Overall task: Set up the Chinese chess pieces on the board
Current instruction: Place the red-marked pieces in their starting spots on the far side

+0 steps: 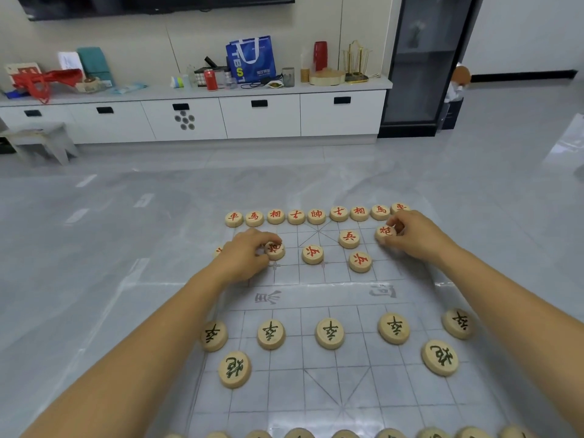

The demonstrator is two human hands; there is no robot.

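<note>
— What are the grips holding?
— My left grip pinches the left red piece and my right grip pinches the right red piece. Both sit on the far half of the board, on the floor.
— Why there?
— I judge each needs seating on its crossing, just in front of the far row.

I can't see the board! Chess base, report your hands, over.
Left hand pinching a red piece. Right hand pinching another red piece. Red back row set. Nothing blocking.
</note>
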